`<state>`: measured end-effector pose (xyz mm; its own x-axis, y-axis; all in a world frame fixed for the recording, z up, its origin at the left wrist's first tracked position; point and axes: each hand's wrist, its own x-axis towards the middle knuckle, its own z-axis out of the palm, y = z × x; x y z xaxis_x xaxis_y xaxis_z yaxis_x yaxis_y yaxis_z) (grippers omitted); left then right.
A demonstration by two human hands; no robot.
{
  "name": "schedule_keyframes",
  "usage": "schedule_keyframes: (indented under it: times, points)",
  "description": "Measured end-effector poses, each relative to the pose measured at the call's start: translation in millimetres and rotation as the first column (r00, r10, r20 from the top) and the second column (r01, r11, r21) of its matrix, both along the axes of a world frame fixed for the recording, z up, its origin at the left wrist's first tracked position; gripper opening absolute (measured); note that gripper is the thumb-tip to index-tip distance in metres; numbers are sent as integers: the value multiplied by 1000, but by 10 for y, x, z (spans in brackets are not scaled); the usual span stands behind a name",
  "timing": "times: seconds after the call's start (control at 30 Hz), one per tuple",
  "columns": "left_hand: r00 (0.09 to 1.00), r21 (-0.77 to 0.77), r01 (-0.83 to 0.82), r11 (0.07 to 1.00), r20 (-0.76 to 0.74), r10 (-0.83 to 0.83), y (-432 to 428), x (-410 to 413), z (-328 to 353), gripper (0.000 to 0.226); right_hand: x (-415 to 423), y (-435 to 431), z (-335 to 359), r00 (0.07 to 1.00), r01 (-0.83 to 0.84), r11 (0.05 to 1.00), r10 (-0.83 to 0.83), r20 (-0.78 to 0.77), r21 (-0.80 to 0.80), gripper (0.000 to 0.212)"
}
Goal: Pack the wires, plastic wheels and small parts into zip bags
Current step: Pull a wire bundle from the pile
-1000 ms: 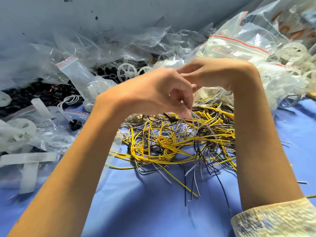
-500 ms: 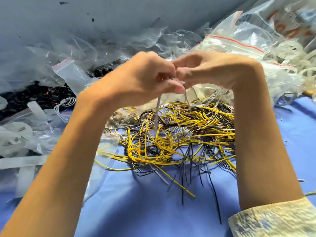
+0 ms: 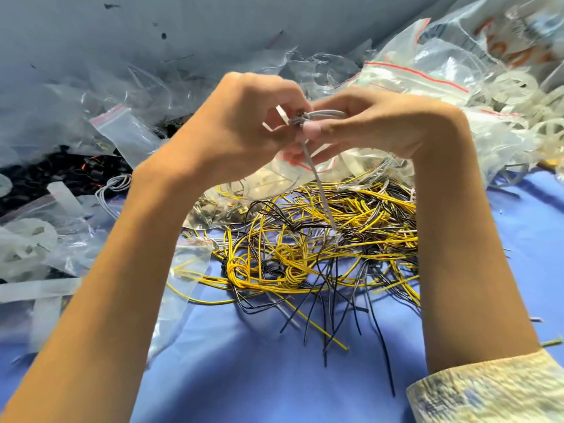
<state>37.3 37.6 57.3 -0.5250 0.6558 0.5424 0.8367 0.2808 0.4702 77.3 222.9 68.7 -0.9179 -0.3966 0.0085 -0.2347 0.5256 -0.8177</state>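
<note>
Both hands are raised above a tangled heap of yellow and black wires (image 3: 320,248) on the blue cloth (image 3: 259,367). My left hand (image 3: 244,123) and my right hand (image 3: 372,123) meet fingertip to fingertip and pinch a small bundle of grey wire (image 3: 323,115), looped between them. One grey tail (image 3: 319,184) hangs down toward the heap. A clear zip bag with a red stripe (image 3: 293,169) lies just below the hands.
Empty clear zip bags (image 3: 122,129) are piled at the back left, over black small parts (image 3: 61,175). White plastic wheels (image 3: 546,129) and filled bags (image 3: 421,74) crowd the right. A grey wire coil (image 3: 114,186) and white wheels (image 3: 21,239) lie at left.
Both hands rose from just above the wire heap, carrying the grey wire up. The loop now shows between the fingertips and its tail hangs longer.
</note>
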Motion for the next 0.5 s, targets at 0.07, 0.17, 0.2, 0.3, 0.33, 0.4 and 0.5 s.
schedule_keyframes:
  times: [0.07, 0.17, 0.2, 0.3, 0.33, 0.4, 0.5]
  points:
    - [999, 37, -24, 999, -28, 25, -7, -3, 11, 17, 27, -2, 12, 1000, -21, 997, 22, 16, -80, 50]
    - [995, 65, -43, 997, -87, 48, 2, -15, 22, 14, 32, 0, 16, 999, -24, 987, 30, 32, -159, 49]
    - [992, 54, -52, 997, -111, 58, 4, -15, 23, 13, 22, -3, 13, 999, -12, 985, 19, 45, -170, 47]
    - [985, 24, -104, 994, -137, 106, 10, -41, -1, 12, -13, -32, 8, 995, 45, 983, -28, 96, -180, 40]
    - [983, 9, -124, 992, -133, 124, 5, -57, -12, 13, -26, -46, 6, 993, 81, 983, -65, 100, -162, 36]
    - [978, -51, -175, 983, -126, 168, -10, -102, -42, 17, -65, -58, -2, 981, 181, 981, -175, 85, -74, 34]
    - [962, -174, -272, 946, -69, 264, -47, -151, -65, 17, -117, -37, -26, 960, 276, 954, -281, 24, 113, 26]
